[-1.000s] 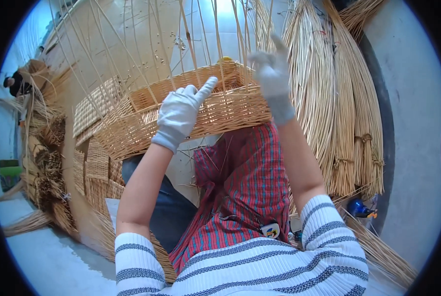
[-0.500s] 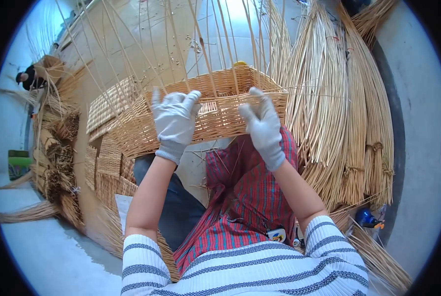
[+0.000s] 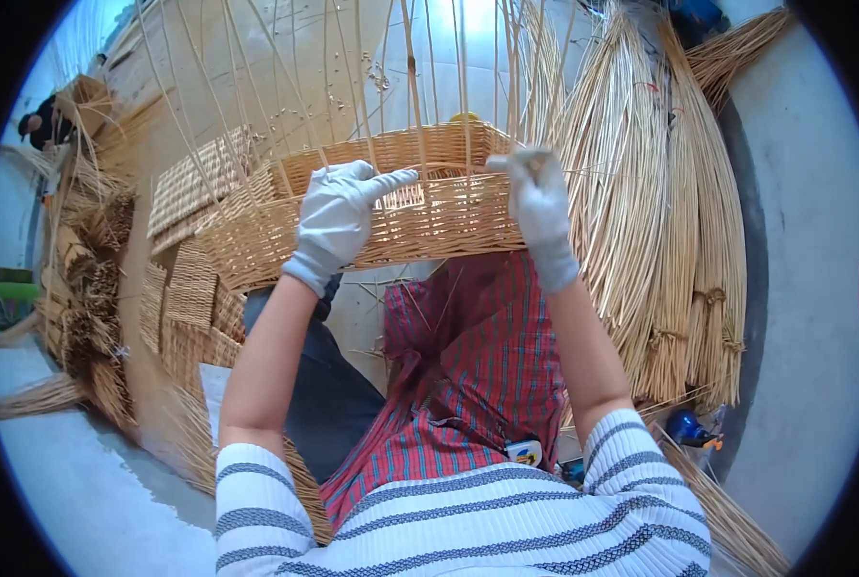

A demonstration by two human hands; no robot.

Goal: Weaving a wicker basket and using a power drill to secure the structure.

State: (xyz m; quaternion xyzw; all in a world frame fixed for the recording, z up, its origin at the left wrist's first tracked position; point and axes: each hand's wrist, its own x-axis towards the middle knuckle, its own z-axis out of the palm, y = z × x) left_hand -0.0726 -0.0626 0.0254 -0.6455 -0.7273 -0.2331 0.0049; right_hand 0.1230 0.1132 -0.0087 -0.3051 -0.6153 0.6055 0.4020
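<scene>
A long, half-woven wicker basket (image 3: 449, 219) lies across in front of me, above my lap, with tall upright stakes (image 3: 416, 96) rising from its rim. My left hand (image 3: 336, 216), in a pale glove, grips its near wall, the index finger stretched along the top edge. A small opening shows in the weave beside that finger. At the right end of the near rim, my gloved right hand (image 3: 541, 200) has its fingers drawn together, a little blurred. A thin wicker strand (image 3: 593, 173) runs out sideways from it; the exact pinch is hidden.
Long bundles of pale wicker rods (image 3: 617, 192) lie to the right. Woven panels (image 3: 199, 178) and more bundles (image 3: 98, 288) are on the left. A red plaid cloth (image 3: 487, 356) covers my lap. A blue container (image 3: 687, 428) stands at lower right. Another person (image 3: 45, 125) is far left.
My right hand has moved right and slightly up along the rim, its fingers closing. My left index finger now points along the edge. The view has shifted a little.
</scene>
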